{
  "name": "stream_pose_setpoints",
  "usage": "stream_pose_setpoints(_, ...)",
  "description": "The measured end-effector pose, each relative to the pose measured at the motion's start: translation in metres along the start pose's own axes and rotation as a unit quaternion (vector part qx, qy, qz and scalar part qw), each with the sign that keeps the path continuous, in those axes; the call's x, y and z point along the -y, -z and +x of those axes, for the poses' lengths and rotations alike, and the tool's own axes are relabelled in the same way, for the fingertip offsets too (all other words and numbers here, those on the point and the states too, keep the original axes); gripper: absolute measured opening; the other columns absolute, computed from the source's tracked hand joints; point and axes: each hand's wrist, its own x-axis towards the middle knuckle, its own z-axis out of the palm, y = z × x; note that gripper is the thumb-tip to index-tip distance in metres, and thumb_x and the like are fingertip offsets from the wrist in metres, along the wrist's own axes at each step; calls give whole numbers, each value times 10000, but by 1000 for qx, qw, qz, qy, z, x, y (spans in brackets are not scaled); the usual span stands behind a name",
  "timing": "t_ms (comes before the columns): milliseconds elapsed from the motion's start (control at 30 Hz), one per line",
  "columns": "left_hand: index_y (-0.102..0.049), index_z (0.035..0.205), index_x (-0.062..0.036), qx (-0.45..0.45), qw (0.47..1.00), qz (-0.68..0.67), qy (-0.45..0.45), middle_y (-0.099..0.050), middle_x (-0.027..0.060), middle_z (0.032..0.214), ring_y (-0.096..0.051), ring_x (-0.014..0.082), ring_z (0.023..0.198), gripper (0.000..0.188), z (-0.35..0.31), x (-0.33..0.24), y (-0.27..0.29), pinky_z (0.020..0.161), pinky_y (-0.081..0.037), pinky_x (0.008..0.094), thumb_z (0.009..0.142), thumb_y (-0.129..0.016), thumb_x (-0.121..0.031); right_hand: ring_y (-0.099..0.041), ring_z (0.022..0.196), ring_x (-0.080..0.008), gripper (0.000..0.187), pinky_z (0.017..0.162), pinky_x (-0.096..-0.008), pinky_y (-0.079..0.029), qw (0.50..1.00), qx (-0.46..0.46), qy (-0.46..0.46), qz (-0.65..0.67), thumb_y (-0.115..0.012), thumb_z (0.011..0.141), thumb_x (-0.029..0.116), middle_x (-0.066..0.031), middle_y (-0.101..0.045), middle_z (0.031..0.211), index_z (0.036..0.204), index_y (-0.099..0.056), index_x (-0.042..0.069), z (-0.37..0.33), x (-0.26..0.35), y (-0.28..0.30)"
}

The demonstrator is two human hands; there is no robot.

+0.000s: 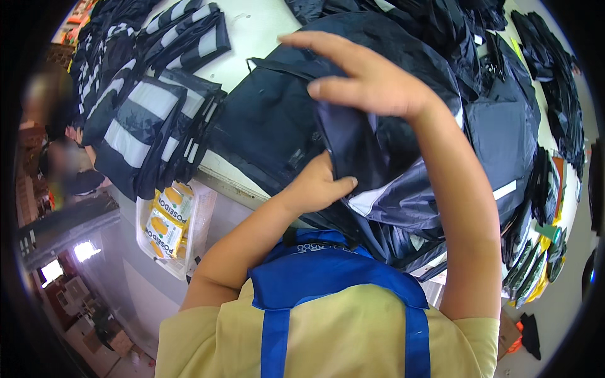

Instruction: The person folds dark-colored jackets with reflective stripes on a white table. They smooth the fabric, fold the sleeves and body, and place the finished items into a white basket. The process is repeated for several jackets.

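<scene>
In the head view, a pale table [242,31] spreads under heaps of dark cloth; below and to the left, bright lights [85,251] glow in the workroom, and another person [70,167], blurred, is by the table's left side.

The dark garment [261,123] lies on the table in front of the wearer, partly bunched, with a pale strip [368,200] showing near its lower folds; the left hand [315,184] has a fold of it between thumb and fingers, the thumb on top and the fingertips hidden by the cloth; the right hand [372,82] is held over the garment, its thumb and fingers spread wide and gripping nothing that shows; whether it touches the cloth I cannot tell.

To the left sit folded pieces with grey bands [142,126], stacked near the table edge; beneath them is a white plastic bin [142,242] of yellow-and-white packets [165,230]; more dark pieces [501,129] are piled to the right; the wearer's blue apron [334,283] covers part of a yellow shirt [353,334].
</scene>
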Motion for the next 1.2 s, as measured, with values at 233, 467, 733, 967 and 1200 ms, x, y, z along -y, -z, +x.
stream_pose_setpoints(233, -441, 1294, 42, 78, 993, 88, -23, -604, 121, 1159, -548, 212, 1084, 535, -21, -6, 11, 985, -405, 358, 827, -654, -107, -572, 909, -164, 573, 838, -297, -431, 940, 260, -186, 119, -655, 796, 557, -78, -637, 915, 1025, -646, 32, 17, -13, -4)
stream_pose_setpoints(467, -514, 1154, -15, -141, 969, -190, -76, -645, 35, 976, -588, 96, 910, 286, -15, -17, 12, 841, -477, 260, 897, -629, -62, -465, 674, -63, 410, 625, -256, -414, 942, 24, -208, 263, -736, 795, 356, -3, -560, 725, 856, -600, -26, -6, 1, -22)
stream_pose_setpoints(733, -469, 1075, -39, -261, 964, -29, -48, -568, 107, 1057, -584, 138, 910, 316, -53, 31, 46, 758, -498, 262, 832, -669, -28, -525, 694, -56, 145, 655, -230, -450, 915, 109, -304, 240, -692, 732, 40, -2, -626, 730, 849, -648, -35, -24, 23, -34)
stream_pose_setpoints(967, -336, 1365, 68, -437, 889, 14, 139, -608, 136, 925, -626, 188, 782, 627, -87, 103, 105, 674, -548, 301, 815, -628, -11, -535, 780, -74, 196, 755, -228, -430, 905, 63, -373, 198, -678, 811, 129, 10, -622, 826, 951, -650, -6, -28, 13, -69)
stream_pose_setpoints(1200, -526, 1058, -39, -389, 907, -72, 147, -570, 69, 855, -597, 145, 753, 275, -68, 111, 134, 581, -490, 248, 798, -586, 26, -540, 826, -94, 198, 810, -249, -408, 865, 11, -372, 336, -682, 793, 139, 1, -611, 879, 953, -642, 30, -31, 15, -78)
